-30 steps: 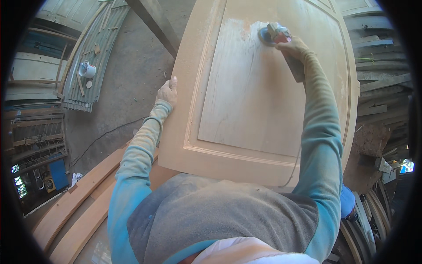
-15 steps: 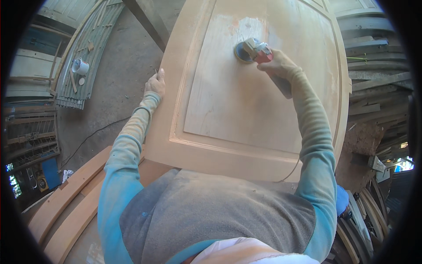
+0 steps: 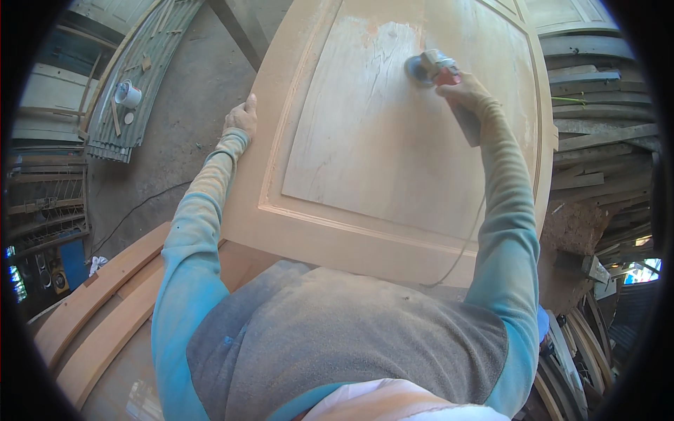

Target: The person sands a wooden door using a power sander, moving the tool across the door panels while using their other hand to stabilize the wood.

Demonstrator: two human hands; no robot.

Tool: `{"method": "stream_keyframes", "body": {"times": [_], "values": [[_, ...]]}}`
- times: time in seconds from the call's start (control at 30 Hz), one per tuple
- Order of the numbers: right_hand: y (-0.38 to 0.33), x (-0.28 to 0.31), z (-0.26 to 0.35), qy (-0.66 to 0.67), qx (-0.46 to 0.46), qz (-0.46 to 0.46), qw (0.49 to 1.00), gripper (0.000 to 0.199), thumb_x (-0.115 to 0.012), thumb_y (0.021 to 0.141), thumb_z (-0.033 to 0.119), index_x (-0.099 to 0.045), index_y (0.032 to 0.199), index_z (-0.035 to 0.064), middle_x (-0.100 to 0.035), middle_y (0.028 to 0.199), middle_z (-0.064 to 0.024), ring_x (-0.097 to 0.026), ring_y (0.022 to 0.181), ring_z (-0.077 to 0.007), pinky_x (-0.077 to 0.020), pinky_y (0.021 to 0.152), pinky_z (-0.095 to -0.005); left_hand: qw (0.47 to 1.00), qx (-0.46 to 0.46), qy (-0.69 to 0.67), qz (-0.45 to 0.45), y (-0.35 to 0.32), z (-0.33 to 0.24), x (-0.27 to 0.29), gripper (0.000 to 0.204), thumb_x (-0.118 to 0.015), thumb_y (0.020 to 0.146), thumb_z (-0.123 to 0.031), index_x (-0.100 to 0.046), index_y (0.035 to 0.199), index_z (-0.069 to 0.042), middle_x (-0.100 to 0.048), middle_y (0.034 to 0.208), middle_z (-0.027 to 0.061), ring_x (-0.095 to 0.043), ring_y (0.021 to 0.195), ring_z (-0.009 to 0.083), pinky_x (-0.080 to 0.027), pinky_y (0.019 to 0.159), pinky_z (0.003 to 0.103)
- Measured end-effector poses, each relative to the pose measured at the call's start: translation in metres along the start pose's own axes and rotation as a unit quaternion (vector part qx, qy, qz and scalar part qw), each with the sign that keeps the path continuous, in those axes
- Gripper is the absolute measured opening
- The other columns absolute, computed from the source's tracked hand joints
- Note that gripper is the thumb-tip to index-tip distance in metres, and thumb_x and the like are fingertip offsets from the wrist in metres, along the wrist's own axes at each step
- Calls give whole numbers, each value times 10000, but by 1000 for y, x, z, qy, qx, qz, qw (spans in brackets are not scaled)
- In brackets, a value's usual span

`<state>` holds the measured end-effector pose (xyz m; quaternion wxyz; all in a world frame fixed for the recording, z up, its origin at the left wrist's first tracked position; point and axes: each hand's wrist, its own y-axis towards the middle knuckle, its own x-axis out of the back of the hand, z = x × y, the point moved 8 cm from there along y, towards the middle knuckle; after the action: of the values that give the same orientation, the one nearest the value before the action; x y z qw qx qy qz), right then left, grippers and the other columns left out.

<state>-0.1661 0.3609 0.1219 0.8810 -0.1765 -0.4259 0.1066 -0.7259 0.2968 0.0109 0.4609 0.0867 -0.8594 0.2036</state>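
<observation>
A dusty workshop floor (image 3: 175,119) with stacked timber surrounds a pale wooden door (image 3: 393,231) lying flat before the person. Nearest, the left hand (image 3: 242,119) grips the door's left edge. Farther off, the right hand (image 3: 467,91) is wrapped around a sander (image 3: 428,69) pressed on the recessed centre panel.

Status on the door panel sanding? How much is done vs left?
Done, apparently: a paler, scuffed patch across the upper part of the recessed panel. In hand: the right hand presses the sander on the panel's upper right, while the left hand steadies the door's left edge. Left, by the look of it: the lower panel and the raised frame look smoother and even-toned. Hard to judge finish quality from here.
</observation>
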Motion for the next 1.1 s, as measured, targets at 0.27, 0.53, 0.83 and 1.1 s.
{"method": "stream_keyframes", "body": {"times": [0.27, 0.53, 0.83, 1.1], "values": [[-42, -38, 24, 2, 58, 1, 998, 561, -783, 763, 323, -681, 1225, 21, -736, 1026, -84, -707, 901, -211, -560, 811, -363, 1000, 2, 7, -5, -3, 9, -4, 722, -310, 1058, -666, -722, 1311, -129, -686, 1320, 230, -592, 1306, 444, -452, 1120, 514], [-82, -52, 31, 18, 82, 21, 996, 485, -786, 797, 226, -693, 1235, 40, -729, 1036, -70, -688, 960, -168, -550, 867, -343, 1000, 13, 9, -1, 6, 13, -3, 725, -307, 1056, -673, -714, 1327, -138, -674, 1341, 234, -580, 1321, 446, -445, 1134, 515], [-54, -39, 59, 0, -9, 34, 999, 533, -786, 803, 256, -663, 1278, 48, -732, 1023, -71, -701, 937, -194, -554, 829, -342, 999, -21, -35, -1, 12, 14, -10, 736, -289, 1063, -645, -724, 1296, -98, -663, 1328, 266, -571, 1313, 475, -434, 1135, 534], [-64, -126, 146, -51, 174, 103, 978, 487, -826, 760, 288, -708, 1145, 14, -720, 950, -54, -684, 872, -199, -550, 830, -343, 995, 43, -87, 1, 7, 32, -7, 828, -261, 1083, -615, -712, 1229, 64, -656, 1287, 341, -581, 1312, 474, -430, 1144, 526]]}}
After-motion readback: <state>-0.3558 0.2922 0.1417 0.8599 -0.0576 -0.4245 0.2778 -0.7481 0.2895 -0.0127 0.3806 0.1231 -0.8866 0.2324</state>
